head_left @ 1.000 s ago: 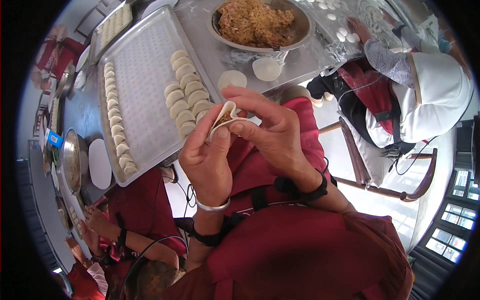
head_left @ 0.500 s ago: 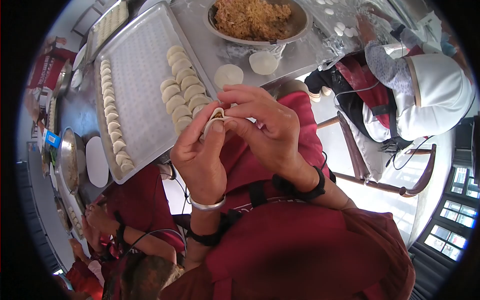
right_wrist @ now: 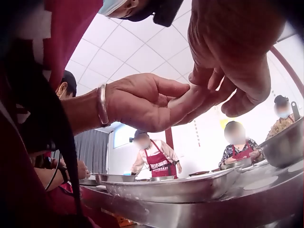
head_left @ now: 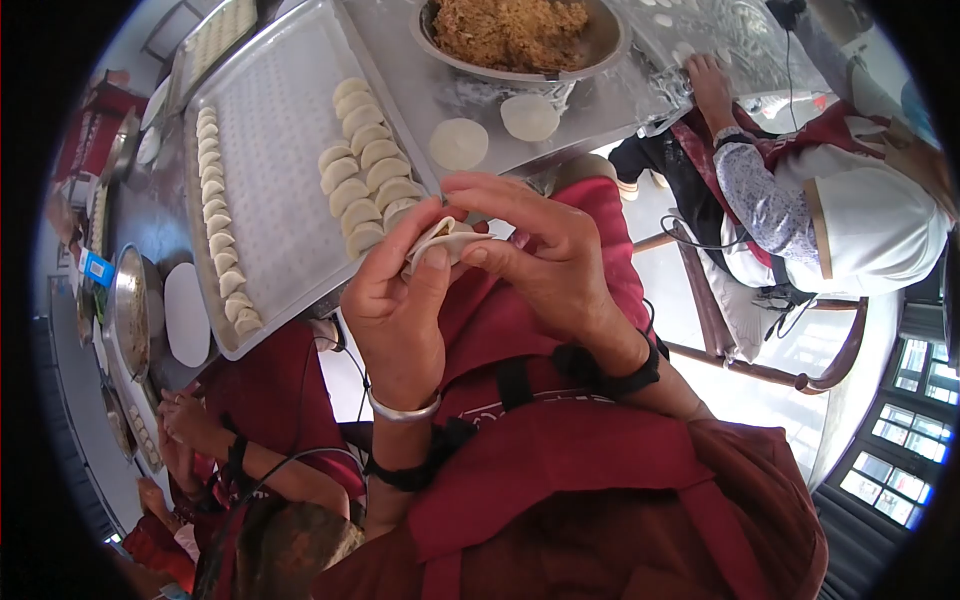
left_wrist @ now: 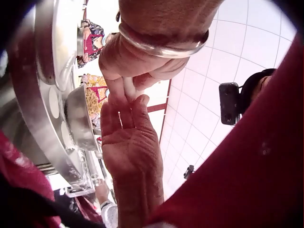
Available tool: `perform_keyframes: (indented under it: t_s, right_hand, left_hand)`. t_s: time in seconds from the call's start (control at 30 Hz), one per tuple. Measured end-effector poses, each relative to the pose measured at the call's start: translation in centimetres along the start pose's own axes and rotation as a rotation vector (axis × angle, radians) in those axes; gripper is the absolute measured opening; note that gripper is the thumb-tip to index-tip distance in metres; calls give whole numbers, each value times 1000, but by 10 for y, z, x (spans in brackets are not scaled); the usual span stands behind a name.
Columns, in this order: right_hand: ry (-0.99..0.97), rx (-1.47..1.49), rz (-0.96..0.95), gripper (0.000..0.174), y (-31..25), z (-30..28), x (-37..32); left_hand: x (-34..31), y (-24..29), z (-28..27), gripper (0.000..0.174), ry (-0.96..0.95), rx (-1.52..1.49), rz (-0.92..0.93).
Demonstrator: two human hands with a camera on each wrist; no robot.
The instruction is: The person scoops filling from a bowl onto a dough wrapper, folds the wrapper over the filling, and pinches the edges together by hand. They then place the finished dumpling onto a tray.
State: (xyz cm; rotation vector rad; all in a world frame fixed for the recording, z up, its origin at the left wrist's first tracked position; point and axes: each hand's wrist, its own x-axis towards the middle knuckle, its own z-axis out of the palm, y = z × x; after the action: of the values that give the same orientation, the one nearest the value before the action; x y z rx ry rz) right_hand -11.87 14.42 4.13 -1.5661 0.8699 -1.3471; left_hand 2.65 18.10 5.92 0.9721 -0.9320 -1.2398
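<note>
In the head view, a partly folded dumpling with brown filling showing at its top is held above the lap. The left hand pinches its left side between thumb and fingers. From the right, the right hand pinches the other edge, its thumb near the left thumb. Both wrist views show the left hand and right hand meeting at the fingertips; the dumpling is mostly hidden there. Two round wrappers lie on the table beyond the hands.
A metal tray with rows of dumplings lies at the left. Behind the wrappers is a bowl of filling. Another person sits at the right beside a wooden chair; someone else's hands are at lower left.
The wrapper's opening looks flatter and narrower than a second ago. Both hands have shifted slightly left. The person at the right has leaned and moved an arm on the table.
</note>
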Motion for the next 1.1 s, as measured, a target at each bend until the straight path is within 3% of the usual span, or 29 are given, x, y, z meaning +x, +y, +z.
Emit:
perform_keyframes:
  t_s: [0.3, 0.57, 0.63, 0.7, 0.73, 0.77, 0.93, 1.1]
  right_hand:
    - [12, 15, -54, 24, 6, -1, 1]
    - [5, -274, -288, 16, 3, -7, 7]
    - [-9, -347, -273, 15, 1, -10, 4]
    - [-13, -379, -275, 13, 2, -12, 5]
    - [-14, -375, -272, 12, 4, -12, 4]
    - [-4, -364, -258, 12, 7, -11, 3]
    - [9, -234, -196, 16, -1, -12, 10]
    - [33, -157, -172, 15, -2, -15, 12]
  left_hand:
    - [1, -1, -3, 39, -75, 59, -30]
    - [13, 4, -7, 38, -232, 437, 11]
    - [14, 13, -2, 41, -232, 614, 36]
    - [15, 12, -8, 39, -256, 706, -61]
    - [16, 3, -14, 37, -254, 751, 10]
    - [15, 1, -14, 36, -238, 734, 97]
    - [26, 4, -9, 41, -308, 440, -37]
    - [29, 9, -3, 45, -308, 396, -1]
